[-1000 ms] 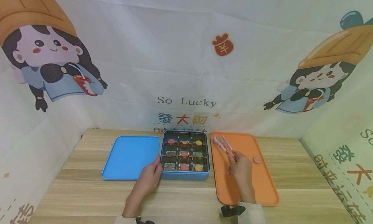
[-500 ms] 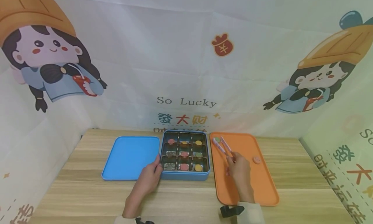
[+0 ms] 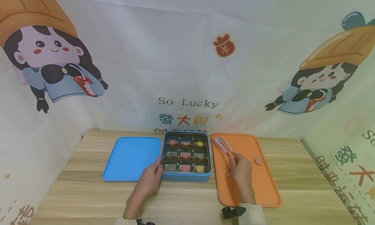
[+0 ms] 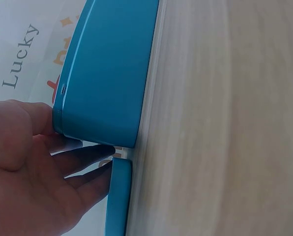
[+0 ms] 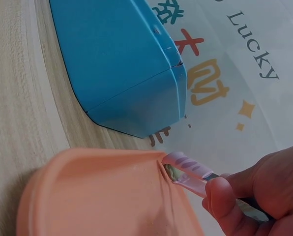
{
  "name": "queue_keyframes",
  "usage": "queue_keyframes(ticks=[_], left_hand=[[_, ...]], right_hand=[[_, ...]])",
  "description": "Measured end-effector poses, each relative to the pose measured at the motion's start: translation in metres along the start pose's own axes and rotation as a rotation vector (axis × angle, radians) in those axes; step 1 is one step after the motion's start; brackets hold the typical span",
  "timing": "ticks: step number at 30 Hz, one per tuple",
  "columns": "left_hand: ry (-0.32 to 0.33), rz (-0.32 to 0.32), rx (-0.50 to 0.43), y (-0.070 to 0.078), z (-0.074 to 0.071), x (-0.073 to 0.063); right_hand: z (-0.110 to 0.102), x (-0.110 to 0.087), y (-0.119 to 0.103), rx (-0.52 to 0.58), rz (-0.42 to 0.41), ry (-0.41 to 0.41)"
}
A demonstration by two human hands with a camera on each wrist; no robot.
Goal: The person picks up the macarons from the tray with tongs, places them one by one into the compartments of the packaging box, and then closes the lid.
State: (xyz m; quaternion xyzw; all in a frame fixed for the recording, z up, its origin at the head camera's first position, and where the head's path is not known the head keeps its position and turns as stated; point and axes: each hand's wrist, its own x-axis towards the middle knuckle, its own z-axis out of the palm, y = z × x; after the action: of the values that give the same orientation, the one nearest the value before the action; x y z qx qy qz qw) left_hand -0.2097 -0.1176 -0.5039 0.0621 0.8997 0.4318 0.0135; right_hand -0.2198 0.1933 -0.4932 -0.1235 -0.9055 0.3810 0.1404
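Note:
My left hand point(image 3: 151, 177) holds the near left corner of the blue box point(image 3: 186, 177), thumb at its rim and fingers along its left side, as the left wrist view shows point(image 4: 33, 162). Inside, a dark divided insert point(image 3: 178, 149) carries round pink, yellow and green pieces in several compartments. Over the orange tray point(image 3: 234, 189), my right hand point(image 3: 241, 169) grips tongs point(image 3: 221, 147) with pale pink-purple tips. A green round piece point(image 5: 172, 172) lies between those tips at the tray's far left corner. Whether both tips press on it cannot be told.
A pink round piece point(image 3: 258, 161) lies on the tray's right side. Left of the box a flat blue lid point(image 3: 132, 158) lies on the wooden table point(image 3: 181, 202). A printed white cloth point(image 3: 175, 56) hangs behind.
The tong tips have drawn a little closer together around the green piece, and my right hand has shifted slightly left. My left hand and the box have stayed put.

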Motion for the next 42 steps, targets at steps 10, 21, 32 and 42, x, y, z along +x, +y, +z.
queue_keyframes(ticks=[10, 21, 32, 42], left_hand=[[-0.004, -0.005, -0.005, 0.001, -0.001, 0.0], [0.011, 0.006, 0.004, 0.002, -0.001, 0.0], [0.01, 0.006, 0.007, 0.001, 0.001, 0.001], [0.007, -0.004, 0.002, 0.001, 0.001, 0.001]], right_hand=[[-0.004, 0.0, -0.004, 0.056, -0.008, -0.003], [-0.012, 0.001, -0.01, 0.143, 0.015, -0.041], [-0.021, -0.003, -0.02, 0.168, -0.04, -0.046], [-0.018, -0.003, -0.027, 0.257, -0.056, -0.106]])
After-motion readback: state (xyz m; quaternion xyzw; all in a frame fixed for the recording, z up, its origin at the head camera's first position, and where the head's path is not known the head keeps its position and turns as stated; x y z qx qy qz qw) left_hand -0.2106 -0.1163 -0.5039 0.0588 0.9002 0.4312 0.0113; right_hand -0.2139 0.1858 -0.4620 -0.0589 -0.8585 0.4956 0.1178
